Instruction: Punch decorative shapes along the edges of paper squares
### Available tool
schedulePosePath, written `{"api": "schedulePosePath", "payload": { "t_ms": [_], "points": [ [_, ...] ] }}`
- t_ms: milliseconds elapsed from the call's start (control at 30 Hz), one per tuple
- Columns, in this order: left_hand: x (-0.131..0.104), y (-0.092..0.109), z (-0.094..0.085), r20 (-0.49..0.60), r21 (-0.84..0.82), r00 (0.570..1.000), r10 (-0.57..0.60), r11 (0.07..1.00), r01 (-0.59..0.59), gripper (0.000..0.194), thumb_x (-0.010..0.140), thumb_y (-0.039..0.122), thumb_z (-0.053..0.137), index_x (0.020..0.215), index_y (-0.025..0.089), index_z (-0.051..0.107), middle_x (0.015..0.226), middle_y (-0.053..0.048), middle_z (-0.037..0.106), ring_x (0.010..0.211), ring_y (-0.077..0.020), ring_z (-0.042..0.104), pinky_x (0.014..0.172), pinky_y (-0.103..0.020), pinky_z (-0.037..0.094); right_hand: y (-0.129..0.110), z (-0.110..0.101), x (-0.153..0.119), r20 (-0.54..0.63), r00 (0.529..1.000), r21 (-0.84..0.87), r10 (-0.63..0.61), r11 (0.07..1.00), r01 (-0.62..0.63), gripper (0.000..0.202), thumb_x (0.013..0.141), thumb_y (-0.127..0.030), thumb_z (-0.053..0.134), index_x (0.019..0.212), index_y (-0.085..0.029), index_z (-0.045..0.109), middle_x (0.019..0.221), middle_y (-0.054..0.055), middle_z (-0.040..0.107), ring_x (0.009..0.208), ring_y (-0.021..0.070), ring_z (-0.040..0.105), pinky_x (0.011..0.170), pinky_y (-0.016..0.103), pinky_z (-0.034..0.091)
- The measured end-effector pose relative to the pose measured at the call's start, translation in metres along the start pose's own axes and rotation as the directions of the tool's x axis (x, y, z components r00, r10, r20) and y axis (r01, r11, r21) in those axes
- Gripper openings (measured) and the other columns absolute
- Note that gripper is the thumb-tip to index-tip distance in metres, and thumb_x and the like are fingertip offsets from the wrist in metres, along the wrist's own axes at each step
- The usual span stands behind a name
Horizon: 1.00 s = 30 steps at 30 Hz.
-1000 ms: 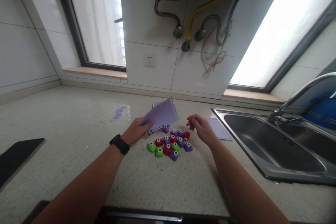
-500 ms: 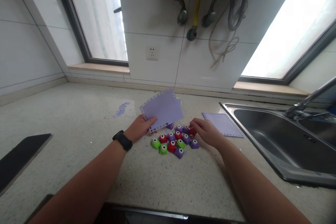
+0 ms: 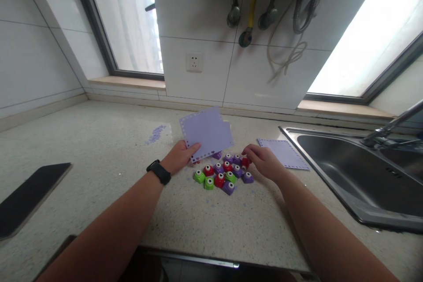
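My left hand (image 3: 183,155), with a black watch on its wrist, pinches a sheet of lilac paper (image 3: 208,132) at its lower left corner. The sheet is raised and tilted, with small punched shapes along its left and lower edges. To its right, the curled fingers of my right hand (image 3: 262,161) close on a small red craft punch (image 3: 245,162), partly hidden by them. Between and below my hands stand several other craft punches: green ones (image 3: 209,183), red ones (image 3: 219,180) and purple ones (image 3: 228,187), with white buttons on top.
Another lilac sheet with a punched border (image 3: 284,154) lies by the steel sink (image 3: 350,202) on the right. Lilac paper bits (image 3: 156,134) lie at the left back, with more near the punches. A flat black object (image 3: 33,196) rests on the countertop (image 3: 109,141) at far left.
The whole view has shifted slightly. My left hand still holds the lilac sheet, tilted a little differently. The right hand stays at the red punch, which shows a bit more beside the fingers.
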<state>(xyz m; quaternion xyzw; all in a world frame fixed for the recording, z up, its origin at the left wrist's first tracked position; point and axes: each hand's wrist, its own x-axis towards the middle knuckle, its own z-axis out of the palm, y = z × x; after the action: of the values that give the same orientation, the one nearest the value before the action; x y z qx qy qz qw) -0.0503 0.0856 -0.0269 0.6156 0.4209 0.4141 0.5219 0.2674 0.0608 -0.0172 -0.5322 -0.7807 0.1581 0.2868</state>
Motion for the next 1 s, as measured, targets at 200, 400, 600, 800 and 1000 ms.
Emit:
{"api": "schedulePosePath", "payload": {
  "t_ms": [200,400,600,800,1000],
  "points": [
    [0.001,-0.003,-0.002,-0.004,0.009,1.0,-0.002,1.0,0.002,0.033,0.088,0.047,0.065,0.089,0.014,0.07,0.066,-0.001,0.068,0.051,-0.0123,0.062,0.048,-0.021,0.05,0.004,0.001,0.0,-0.002,1.0,-0.007,0.009,1.0,-0.009,0.035,0.101,-0.038,0.042,0.087,-0.021,0.069,0.068,0.003,0.069,0.065,0.0204,0.063,0.066,0.033,0.044],
    [0.0,0.0,-0.002,-0.004,0.011,1.0,0.009,1.0,-0.009,0.031,0.089,0.046,0.065,0.087,0.015,0.07,0.068,-0.001,0.07,0.051,-0.0117,0.062,0.047,-0.021,0.05,0.003,0.0,0.001,-0.015,1.0,-0.016,-0.007,1.0,0.006,0.033,0.102,-0.038,0.04,0.095,-0.021,0.068,0.073,0.004,0.07,0.071,0.021,0.065,0.07,0.034,0.046],
    [-0.001,0.002,-0.001,-0.006,0.013,1.0,0.011,1.0,-0.011,0.03,0.09,0.044,0.065,0.089,0.015,0.07,0.068,-0.001,0.069,0.051,-0.0114,0.061,0.048,-0.021,0.05,-0.001,0.0,0.001,-0.014,1.0,-0.034,-0.017,0.999,0.017,0.034,0.103,-0.038,0.039,0.099,-0.021,0.068,0.076,0.005,0.071,0.074,0.0218,0.066,0.072,0.034,0.046],
    [-0.001,0.001,-0.002,-0.003,0.006,1.0,0.006,1.0,-0.006,0.031,0.089,0.045,0.065,0.094,0.016,0.071,0.074,-0.002,0.071,0.052,-0.0117,0.061,0.048,-0.022,0.05,-0.003,0.0,0.001,-0.014,0.999,-0.049,-0.03,0.998,0.029,0.031,0.102,-0.036,0.04,0.101,-0.021,0.067,0.081,0.006,0.073,0.077,0.0227,0.067,0.073,0.035,0.047],
    [-0.001,0.001,-0.001,-0.007,0.008,1.0,0.012,1.0,-0.012,0.026,0.091,0.042,0.064,0.091,0.016,0.069,0.072,0.0,0.07,0.051,-0.0105,0.061,0.048,-0.021,0.049,-0.008,-0.001,0.0,-0.002,0.999,-0.056,-0.05,0.997,0.049,0.027,0.101,-0.034,0.043,0.102,-0.021,0.066,0.089,0.007,0.075,0.082,0.023,0.068,0.076,0.037,0.048]
  ]
}}
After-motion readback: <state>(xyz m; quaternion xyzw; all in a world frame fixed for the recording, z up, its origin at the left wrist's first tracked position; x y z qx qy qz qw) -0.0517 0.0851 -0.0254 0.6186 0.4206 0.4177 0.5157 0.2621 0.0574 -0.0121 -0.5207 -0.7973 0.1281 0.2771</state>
